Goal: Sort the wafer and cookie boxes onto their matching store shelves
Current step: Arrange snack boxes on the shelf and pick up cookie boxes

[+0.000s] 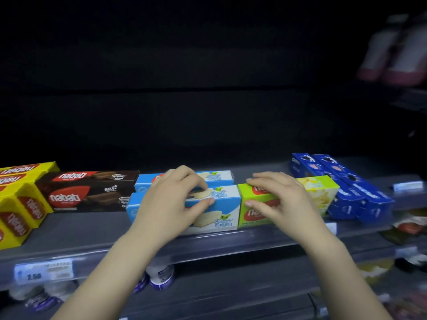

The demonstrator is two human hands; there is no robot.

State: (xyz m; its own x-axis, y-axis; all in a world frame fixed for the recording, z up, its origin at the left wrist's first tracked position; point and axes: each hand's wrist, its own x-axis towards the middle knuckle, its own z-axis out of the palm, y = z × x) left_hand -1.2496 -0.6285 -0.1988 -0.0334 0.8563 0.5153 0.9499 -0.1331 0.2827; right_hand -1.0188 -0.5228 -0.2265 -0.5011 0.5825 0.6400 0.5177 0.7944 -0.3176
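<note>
grey metal store shelf (76, 232) runs across the view and carries every box in one row; it is the only holder here, and what sits on it is cardboard, all lying flat with long axes running left to right except at the ends. far left, a stack of yellow wafer boxes (23, 199) is turned at an angle; beside it lie two dark brown chocolate wafer boxes (87, 192). at the right end two dark blue cookie boxes (346, 188) point away into the shelf, slanting

in the middle, the light blue and white wafer box (221, 209) at the front edge has a second light blue box (217, 176) just behind it. the left hand (171, 202) lies over the front one, fingers curled on its top with thumb and forefinger pinching near the middle. touching that box's right end is the lime green wafer box (321, 195); the right hand (277, 199) grips it from above, fingers bent over the far edge and thumb on the front face

each box lies directly under its own hand, so neither arm must reach across. i judge the next move is a short slide along the long axis to square the two boxes up

lower shelves show blurred bottles (159, 276) and a price tag (44, 271)
</note>
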